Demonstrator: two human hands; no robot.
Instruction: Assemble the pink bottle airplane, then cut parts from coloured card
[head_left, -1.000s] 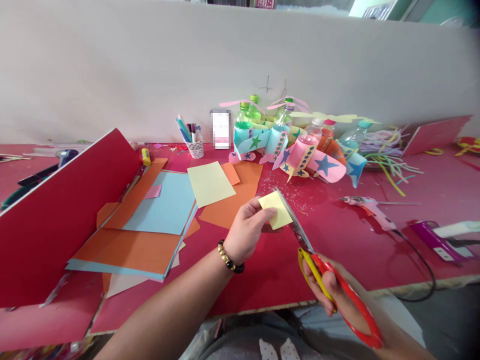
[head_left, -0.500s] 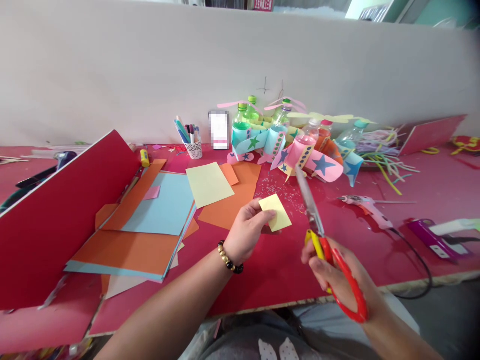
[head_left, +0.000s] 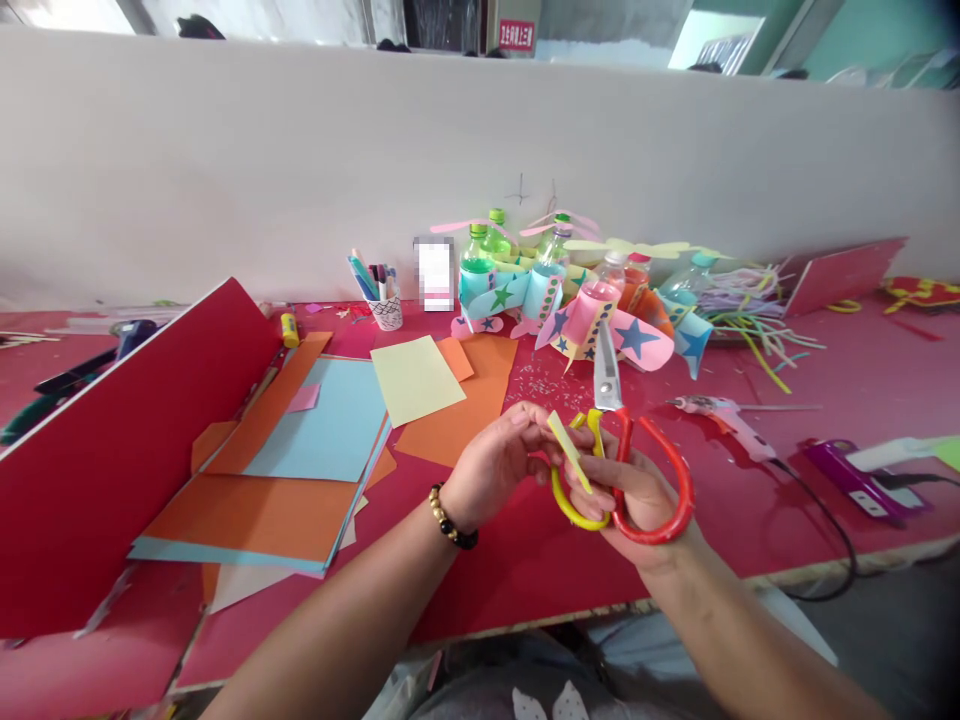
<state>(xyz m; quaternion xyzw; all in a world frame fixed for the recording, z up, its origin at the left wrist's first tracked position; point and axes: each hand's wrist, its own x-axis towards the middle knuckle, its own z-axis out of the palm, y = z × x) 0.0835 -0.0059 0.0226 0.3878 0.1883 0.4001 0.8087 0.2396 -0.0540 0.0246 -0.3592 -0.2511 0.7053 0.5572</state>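
Note:
A small piece of pale yellow paper (head_left: 570, 453) is between my two hands, seen as a narrow strip, either turned edge-on or folded. My left hand (head_left: 499, 460) has its fingertips closed on the paper's left side. My right hand (head_left: 643, 490) holds a pair of scissors (head_left: 607, 385), with one red and one yellow handle, blades closed and pointing away from me. Fingers of that same hand also touch the paper's lower end. A larger pale yellow sheet (head_left: 418, 380) lies beyond my left hand, partly over an orange sheet (head_left: 491, 375).
Stacked orange and blue paper (head_left: 330, 415) lies left, beside a leaning red board (head_left: 142, 450). Bottle airplanes (head_left: 600, 300) stand at the back, near a pen cup (head_left: 387, 312). On the right are a glue gun (head_left: 724, 415) with a cord and a purple power strip (head_left: 862, 480).
My right hand has come left with the scissors to meet my left hand. The small yellow paper has turned from facing me flat to a narrow strip. Both hands are now at it.

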